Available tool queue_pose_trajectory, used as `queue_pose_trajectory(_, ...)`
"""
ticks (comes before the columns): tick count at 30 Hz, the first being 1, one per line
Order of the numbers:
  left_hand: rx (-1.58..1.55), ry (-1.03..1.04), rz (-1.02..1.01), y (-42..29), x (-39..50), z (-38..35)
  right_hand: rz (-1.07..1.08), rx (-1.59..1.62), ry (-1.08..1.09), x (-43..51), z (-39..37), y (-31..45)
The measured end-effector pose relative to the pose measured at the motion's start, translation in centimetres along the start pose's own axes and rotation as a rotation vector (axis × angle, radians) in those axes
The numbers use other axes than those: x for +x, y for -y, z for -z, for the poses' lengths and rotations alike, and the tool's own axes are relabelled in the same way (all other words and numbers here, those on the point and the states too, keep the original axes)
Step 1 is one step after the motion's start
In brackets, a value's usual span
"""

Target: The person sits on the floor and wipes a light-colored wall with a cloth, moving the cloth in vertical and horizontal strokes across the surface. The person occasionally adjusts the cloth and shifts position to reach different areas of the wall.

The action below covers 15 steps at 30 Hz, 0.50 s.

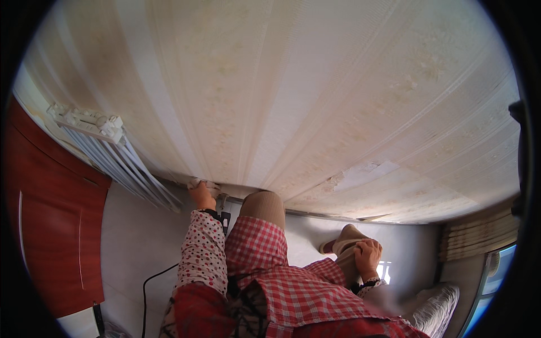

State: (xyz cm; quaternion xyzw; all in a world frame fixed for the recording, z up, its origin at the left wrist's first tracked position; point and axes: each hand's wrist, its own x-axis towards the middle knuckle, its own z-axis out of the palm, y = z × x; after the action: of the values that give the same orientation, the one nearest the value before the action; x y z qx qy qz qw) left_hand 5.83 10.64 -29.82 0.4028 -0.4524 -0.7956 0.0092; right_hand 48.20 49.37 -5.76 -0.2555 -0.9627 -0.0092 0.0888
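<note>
My left hand [202, 196] is low at the wall, its fingers on a crumpled pale cloth [198, 183] pressed against the wall's foot. Just right of it, a small metal pipe fitting [223, 201] stands out near the floor. The patterned wallpaper [270, 105] rises in front of me, with a torn, lighter patch [367, 170] at the lower right. My right hand [368, 255] rests on my bent right knee, and no object shows in it. A red-and-white checked apron [304, 295] covers my lap.
A folded white drying rack [88, 122] leans at the left wall beside a red-brown wooden door [55, 219]. A black cable [145, 295] lies on the tiled floor [131, 241]. Pleated curtain fabric [477, 236] and a window [498, 270] are at the right.
</note>
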Motion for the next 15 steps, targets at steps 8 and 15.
queue_pose_trajectory(8, -0.303, 0.244, 0.000, 2.2, 2.7, 0.3, -0.011, -0.057, 0.050, 0.0, -0.1, 0.4)
queue_pose_trajectory(15, -0.236, 0.197, -0.039, 1.8, 5.3, -0.2, -0.011, -0.062, 0.125, 0.6, -1.5, 2.9)
